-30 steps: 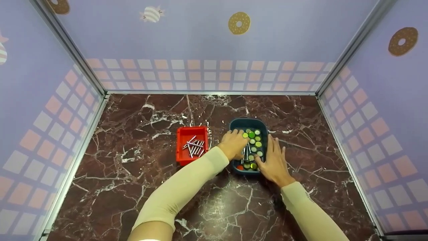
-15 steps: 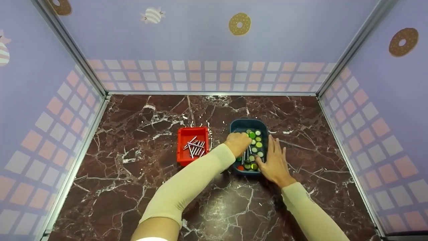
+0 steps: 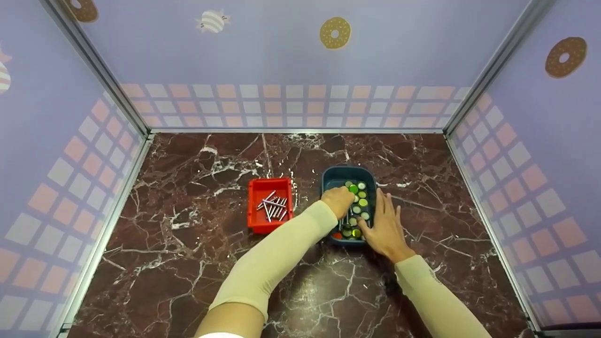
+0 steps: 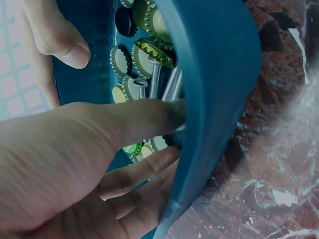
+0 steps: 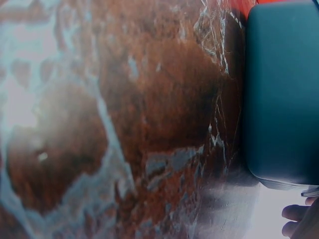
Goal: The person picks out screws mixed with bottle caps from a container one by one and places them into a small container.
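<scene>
In the head view, my left hand [image 3: 338,201] reaches into a dark blue plastic bin [image 3: 346,172] with its fingers bent downward. Several bottle caps [image 3: 363,203] and silver bolts [image 3: 346,220] lie in this bin. The left wrist view shows the thumb of that hand beside shiny bolts [image 4: 155,79] with round heads; the bin wall [image 4: 214,74] hides the fingertips, so a grasp cannot be confirmed. My right hand [image 3: 387,230] rests along the bin's right side, fingers extended and thumb over the rim.
Left of the blue bin stands a red plastic bin [image 3: 253,206] holding several silver bolts [image 3: 273,206]. Both are on a dark red marbled tabletop [image 3: 202,244]. Patterned lilac walls [image 3: 281,56] enclose the back and sides.
My left hand has bent its fingers and shifted slightly right within the blue bin, its forearm moving along. My right hand and the red bin have stayed put.
</scene>
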Motion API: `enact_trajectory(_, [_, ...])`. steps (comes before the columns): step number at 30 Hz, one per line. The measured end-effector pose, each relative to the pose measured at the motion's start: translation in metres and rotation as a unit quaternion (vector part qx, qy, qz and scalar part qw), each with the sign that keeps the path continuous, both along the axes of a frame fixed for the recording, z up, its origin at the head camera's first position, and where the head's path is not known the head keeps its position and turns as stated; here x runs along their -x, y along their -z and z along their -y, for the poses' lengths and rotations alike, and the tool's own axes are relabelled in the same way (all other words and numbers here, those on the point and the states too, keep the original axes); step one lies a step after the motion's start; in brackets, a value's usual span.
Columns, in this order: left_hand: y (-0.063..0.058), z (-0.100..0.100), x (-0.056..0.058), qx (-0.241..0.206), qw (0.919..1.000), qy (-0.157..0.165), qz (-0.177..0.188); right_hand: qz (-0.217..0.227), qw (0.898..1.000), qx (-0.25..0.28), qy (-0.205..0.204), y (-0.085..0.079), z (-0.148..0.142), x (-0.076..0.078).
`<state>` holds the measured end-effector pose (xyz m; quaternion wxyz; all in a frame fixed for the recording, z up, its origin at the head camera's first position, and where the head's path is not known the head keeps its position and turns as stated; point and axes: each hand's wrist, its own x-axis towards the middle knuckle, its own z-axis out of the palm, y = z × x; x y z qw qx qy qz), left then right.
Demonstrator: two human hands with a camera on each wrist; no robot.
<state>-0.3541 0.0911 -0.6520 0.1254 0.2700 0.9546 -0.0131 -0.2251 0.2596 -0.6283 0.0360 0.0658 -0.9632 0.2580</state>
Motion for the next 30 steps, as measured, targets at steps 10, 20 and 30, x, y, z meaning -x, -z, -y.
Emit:
enact_trajectory(10, [-0.012, -0.005, -0.012, -0.021, 0.9979, -0.055, 0.027, -0.004, 1.0, 0.001, -0.001, 0.001, 0.0, 0.0])
enact_trajectory(20, [0.012, -0.005, 0.006, -0.026, 0.9987, -0.035, 0.027, -0.007, 1.0, -0.003, -0.002, 0.0, 0.001, 0.001])
enact_trajectory(30, [0.011, -0.004, 0.005, -0.047, 0.9984, -0.031, 0.001, -0.008, 1.0, 0.002, 0.0, 0.0, 0.001, -0.001])
